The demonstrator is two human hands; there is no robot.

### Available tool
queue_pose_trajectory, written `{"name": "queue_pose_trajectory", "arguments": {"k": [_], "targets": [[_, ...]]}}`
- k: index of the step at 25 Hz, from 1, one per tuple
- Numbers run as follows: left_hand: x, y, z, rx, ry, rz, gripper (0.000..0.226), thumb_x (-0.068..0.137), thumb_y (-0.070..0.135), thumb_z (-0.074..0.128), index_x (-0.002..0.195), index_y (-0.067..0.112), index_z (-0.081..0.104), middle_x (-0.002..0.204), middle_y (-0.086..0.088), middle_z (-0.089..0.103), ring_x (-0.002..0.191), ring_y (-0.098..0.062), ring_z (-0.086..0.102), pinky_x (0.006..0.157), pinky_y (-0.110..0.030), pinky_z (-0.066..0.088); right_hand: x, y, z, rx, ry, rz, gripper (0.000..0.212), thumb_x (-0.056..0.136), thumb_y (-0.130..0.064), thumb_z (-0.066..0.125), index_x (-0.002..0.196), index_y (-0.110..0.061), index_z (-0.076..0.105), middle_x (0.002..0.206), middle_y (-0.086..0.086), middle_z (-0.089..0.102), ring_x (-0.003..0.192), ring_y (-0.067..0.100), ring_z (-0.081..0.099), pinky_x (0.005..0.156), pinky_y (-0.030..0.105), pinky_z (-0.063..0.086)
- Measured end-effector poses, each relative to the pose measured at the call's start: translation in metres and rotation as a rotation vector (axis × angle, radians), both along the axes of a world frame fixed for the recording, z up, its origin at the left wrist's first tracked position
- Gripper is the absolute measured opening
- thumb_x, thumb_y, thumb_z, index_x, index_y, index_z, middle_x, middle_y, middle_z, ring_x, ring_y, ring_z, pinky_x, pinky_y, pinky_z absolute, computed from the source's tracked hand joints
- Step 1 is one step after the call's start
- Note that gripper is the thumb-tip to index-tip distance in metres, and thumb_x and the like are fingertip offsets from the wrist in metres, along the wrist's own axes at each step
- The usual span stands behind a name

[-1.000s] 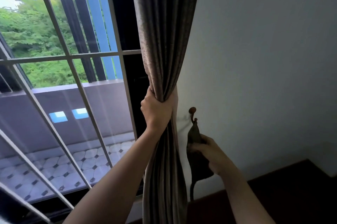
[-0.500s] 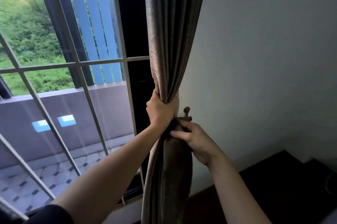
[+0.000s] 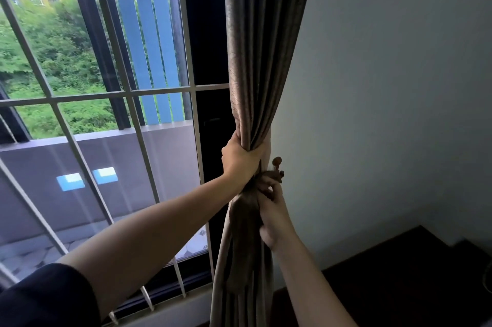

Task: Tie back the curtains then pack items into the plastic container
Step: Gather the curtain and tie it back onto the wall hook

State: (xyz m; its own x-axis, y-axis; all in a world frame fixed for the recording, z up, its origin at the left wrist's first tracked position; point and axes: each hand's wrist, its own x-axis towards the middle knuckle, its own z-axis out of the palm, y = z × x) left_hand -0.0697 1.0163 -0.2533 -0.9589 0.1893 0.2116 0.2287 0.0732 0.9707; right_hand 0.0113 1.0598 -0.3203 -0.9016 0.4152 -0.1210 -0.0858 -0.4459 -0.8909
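A grey-brown curtain [image 3: 262, 60] hangs gathered into a bunch beside the wall. My left hand [image 3: 239, 158] is clenched around the bunch at its narrowest point. Just below it, a matching fabric tieback [image 3: 243, 220] wraps over the front of the curtain. My right hand [image 3: 274, 212] grips the tieback's end, fingers curled up toward a brown knobbed wall hook [image 3: 277, 165] right behind the curtain. Whether the tieback's loop sits on the hook is hidden by my fingers. No plastic container is in view.
A barred window [image 3: 127, 92] with a balcony and trees outside fills the left. A plain pale wall [image 3: 386, 86] is on the right. Dark wooden furniture [image 3: 415, 281] occupies the lower right corner.
My right hand has brought the tieback from hanging at the wall across the front of the curtain and up toward the hook. My left hand keeps its grip on the bunch.
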Motion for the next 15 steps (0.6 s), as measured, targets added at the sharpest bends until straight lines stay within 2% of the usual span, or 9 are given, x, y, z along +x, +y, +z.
{"name": "queue_pose_trajectory", "arguments": {"k": [2,3,6,7,9,11,13,15], "targets": [[0.0,-0.001,0.0,-0.025,0.005,0.015,0.043,0.081,0.025,0.069,0.121,0.02,0.055,0.084,0.019,0.053,0.089,-0.01,0.055,0.082,-0.023,0.046,-0.007,-0.001,-0.006,0.043,0.017,-0.023,0.044,0.085,-0.006,0.064,0.123,-0.022,0.047,0.113,0.004,0.062,0.105,0.023,0.063,0.09,0.038,0.053],[0.0,-0.002,0.001,-0.04,0.007,0.023,0.043,0.081,0.025,0.069,0.121,0.02,0.055,0.085,0.017,0.053,0.09,-0.011,0.056,0.082,-0.023,0.046,-0.011,-0.001,-0.009,0.133,0.008,-0.043,0.046,0.083,-0.011,0.067,0.124,-0.021,0.048,0.114,0.004,0.061,0.106,0.023,0.062,0.09,0.039,0.053],[-0.004,-0.003,0.002,-0.102,0.015,0.027,0.047,0.081,0.028,0.069,0.125,0.02,0.052,0.095,0.009,0.056,0.095,-0.014,0.058,0.082,-0.025,0.047,-0.019,-0.001,-0.013,0.543,-0.108,-0.149,0.064,0.065,-0.039,0.073,0.121,-0.018,0.051,0.121,0.001,0.049,0.11,0.02,0.053,0.093,0.035,0.048],[-0.005,-0.003,0.003,-0.119,0.013,0.031,0.048,0.081,0.03,0.069,0.125,0.02,0.052,0.098,0.007,0.057,0.097,-0.016,0.059,0.083,-0.026,0.049,-0.021,0.0,-0.012,0.573,-0.119,-0.143,0.065,0.064,-0.039,0.073,0.12,-0.018,0.049,0.118,-0.002,0.05,0.108,0.017,0.052,0.092,0.031,0.046],[-0.006,-0.003,0.002,-0.146,0.01,0.046,0.05,0.079,0.035,0.069,0.125,0.021,0.052,0.102,0.004,0.06,0.1,-0.018,0.06,0.088,-0.031,0.051,-0.025,0.001,-0.008,0.518,-0.083,-0.109,0.053,0.072,-0.022,0.077,0.115,-0.015,0.045,0.103,-0.005,0.057,0.101,0.017,0.057,0.081,0.017,0.048],[-0.004,-0.002,0.003,-0.162,0.011,0.048,0.053,0.077,0.04,0.07,0.124,0.021,0.053,0.1,0.004,0.06,0.099,-0.018,0.06,0.087,-0.029,0.05,-0.03,0.002,-0.004,0.563,-0.075,-0.124,0.057,0.074,-0.014,0.077,0.117,-0.015,0.04,0.1,-0.005,0.061,0.096,0.019,0.061,0.072,0.013,0.047],[-0.002,-0.001,0.004,-0.187,0.037,-0.007,0.057,0.073,0.041,0.075,0.123,0.021,0.053,0.098,0.007,0.059,0.097,-0.015,0.06,0.084,-0.024,0.048,-0.034,0.0,0.002,0.687,-0.122,-0.16,0.073,0.07,-0.024,0.078,0.129,-0.018,0.034,0.108,-0.002,0.064,0.098,0.019,0.063,0.075,0.02,0.048],[-0.002,-0.006,0.005,-0.247,0.069,-0.138,0.069,0.065,0.042,0.082,0.123,0.023,0.052,0.103,0.01,0.06,0.097,-0.01,0.059,0.086,-0.022,0.047,-0.042,-0.001,0.005,0.825,-0.17,-0.252,0.071,0.069,-0.031,0.077,0.128,-0.021,0.039,0.11,-0.003,0.065,0.099,0.017,0.064,0.079,0.026,0.049]]}}
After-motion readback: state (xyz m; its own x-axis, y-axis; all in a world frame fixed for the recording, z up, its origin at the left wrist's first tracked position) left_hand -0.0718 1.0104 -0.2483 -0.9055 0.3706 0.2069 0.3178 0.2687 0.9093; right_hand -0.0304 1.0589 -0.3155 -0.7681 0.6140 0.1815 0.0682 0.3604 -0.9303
